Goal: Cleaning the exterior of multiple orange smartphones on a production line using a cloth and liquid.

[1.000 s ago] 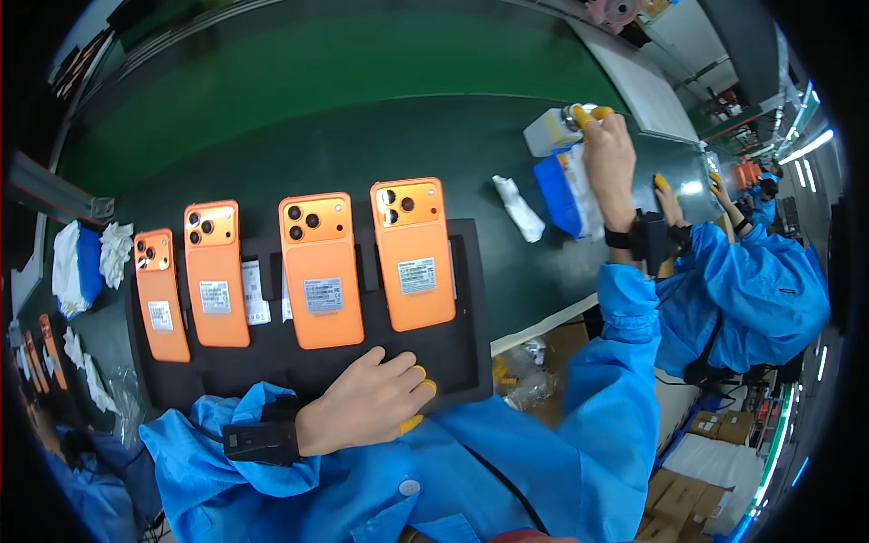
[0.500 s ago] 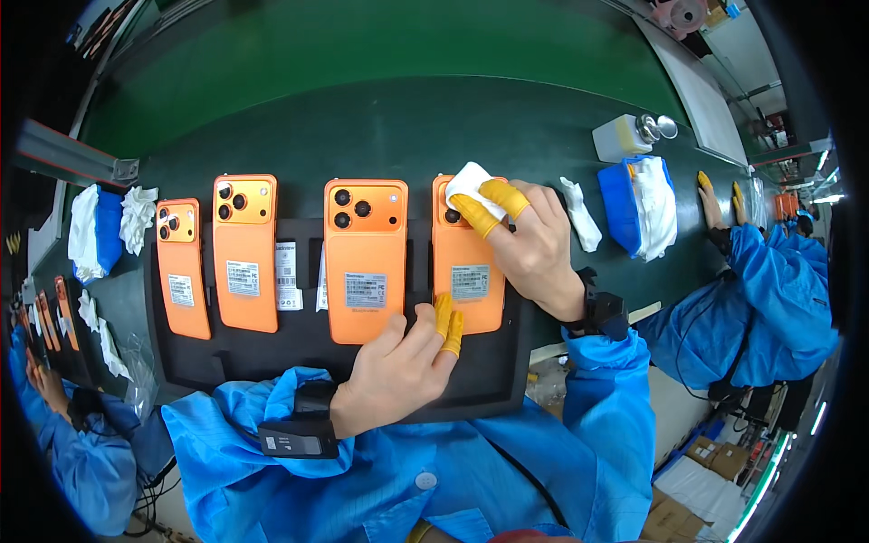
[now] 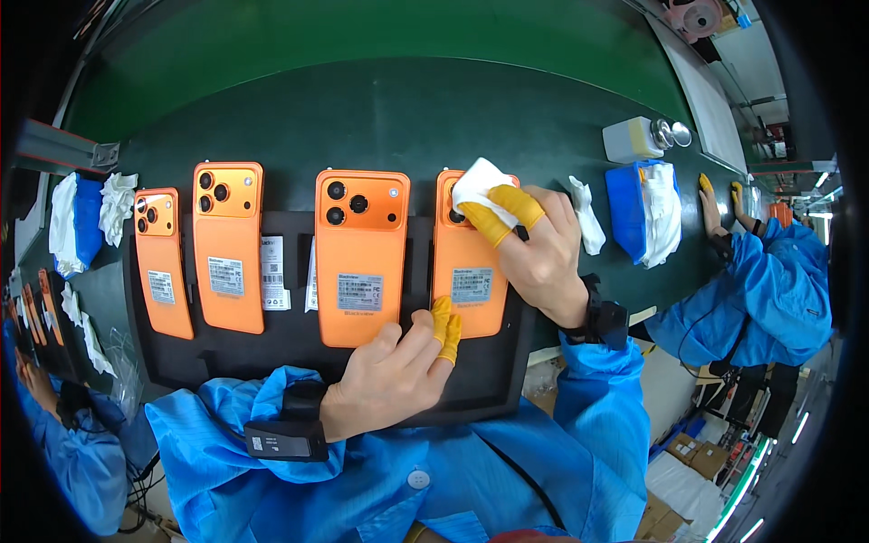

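My right hand [image 3: 543,258] pinches a soft white wipe [image 3: 478,184] over this orange smartphone [image 3: 466,251], likely stiff, slick! My left hand [image 3: 385,380] touches its lower edge, can't tell if gripping; sides look safest.

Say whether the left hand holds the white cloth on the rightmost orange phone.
No, the right hand holds that white cloth, while the left hand touches the phone lower down.

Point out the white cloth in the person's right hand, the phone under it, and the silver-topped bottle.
White cloth [image 3: 478,184], head view: its exposed face.
Phone [image 3: 464,252], head view: middle of its back.
Silver-topped bottle [image 3: 625,142], head view: side of its body.
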A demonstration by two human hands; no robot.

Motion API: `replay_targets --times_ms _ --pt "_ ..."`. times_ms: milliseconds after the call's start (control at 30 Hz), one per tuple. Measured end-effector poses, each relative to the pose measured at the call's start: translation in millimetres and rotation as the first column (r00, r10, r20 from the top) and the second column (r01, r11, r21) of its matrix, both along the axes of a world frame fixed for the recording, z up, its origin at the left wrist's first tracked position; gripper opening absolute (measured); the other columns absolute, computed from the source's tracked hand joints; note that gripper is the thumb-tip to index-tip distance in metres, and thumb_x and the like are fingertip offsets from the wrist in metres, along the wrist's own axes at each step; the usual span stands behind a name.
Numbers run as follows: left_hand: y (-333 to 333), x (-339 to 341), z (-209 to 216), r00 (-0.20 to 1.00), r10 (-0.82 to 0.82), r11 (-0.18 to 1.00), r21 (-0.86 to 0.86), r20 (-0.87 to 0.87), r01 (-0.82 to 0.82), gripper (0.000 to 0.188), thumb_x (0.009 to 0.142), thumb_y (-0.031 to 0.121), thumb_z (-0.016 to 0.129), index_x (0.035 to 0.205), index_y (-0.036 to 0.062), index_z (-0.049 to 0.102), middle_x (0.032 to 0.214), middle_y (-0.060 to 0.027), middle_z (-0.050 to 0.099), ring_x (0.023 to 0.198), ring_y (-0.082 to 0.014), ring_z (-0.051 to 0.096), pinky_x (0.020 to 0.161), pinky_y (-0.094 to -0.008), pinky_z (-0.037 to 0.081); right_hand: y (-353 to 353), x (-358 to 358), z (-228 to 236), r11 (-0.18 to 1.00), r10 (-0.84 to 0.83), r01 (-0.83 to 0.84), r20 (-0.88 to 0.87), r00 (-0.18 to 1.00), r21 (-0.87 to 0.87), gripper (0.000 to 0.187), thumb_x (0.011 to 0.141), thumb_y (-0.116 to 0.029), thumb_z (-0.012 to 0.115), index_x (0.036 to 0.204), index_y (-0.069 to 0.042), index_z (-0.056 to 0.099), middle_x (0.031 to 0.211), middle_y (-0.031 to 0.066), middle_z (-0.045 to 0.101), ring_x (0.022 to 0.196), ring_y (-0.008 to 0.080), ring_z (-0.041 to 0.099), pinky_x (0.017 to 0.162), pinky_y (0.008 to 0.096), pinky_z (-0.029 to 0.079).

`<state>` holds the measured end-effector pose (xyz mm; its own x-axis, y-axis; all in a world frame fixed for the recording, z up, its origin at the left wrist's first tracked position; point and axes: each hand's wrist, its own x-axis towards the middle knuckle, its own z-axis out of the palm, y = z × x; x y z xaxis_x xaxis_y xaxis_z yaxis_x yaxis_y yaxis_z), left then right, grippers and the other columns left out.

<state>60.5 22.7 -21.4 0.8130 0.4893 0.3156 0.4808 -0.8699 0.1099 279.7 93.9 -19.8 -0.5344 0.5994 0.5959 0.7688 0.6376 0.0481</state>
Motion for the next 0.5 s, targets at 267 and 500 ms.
replay_targets --times_ms 267,500 --pt "-2.8 1.7 -3.0 0.999 0.028 1.000 -0.008 0.029 -0.028 0.019 0.081 0.016 0.066 0.095 0.0039 0.068 0.084 -0.0094 0.062 0.093 -0.0213 0.060 0.067 -0.0309 0.035 2.7 -0.5 -0.7 1.000 -0.010 0.010 -0.001 1.000 0.006 0.035 0.060 -0.012 0.063 0.093 -0.007 0.070 0.098 0.0065 0.060 0.087 0.0248 0.057 0.066 0.0346 0.044" --pt "-1.7 1.5 -1.8 1.000 0.008 1.000 -0.014 0.022 -0.008 0.019 0.080 0.016 0.066 0.094 0.0039 0.068 0.083 -0.0096 0.062 0.092 -0.0219 0.060 0.068 -0.0313 0.036 -3.0 4.3 -1.7 0.999 -0.051 0.051 0.017 0.999 0.011 0.035 0.060 -0.012 0.063 0.093 -0.007 0.070 0.098 0.0062 0.060 0.085 0.0246 0.057 0.067 0.0341 0.044"
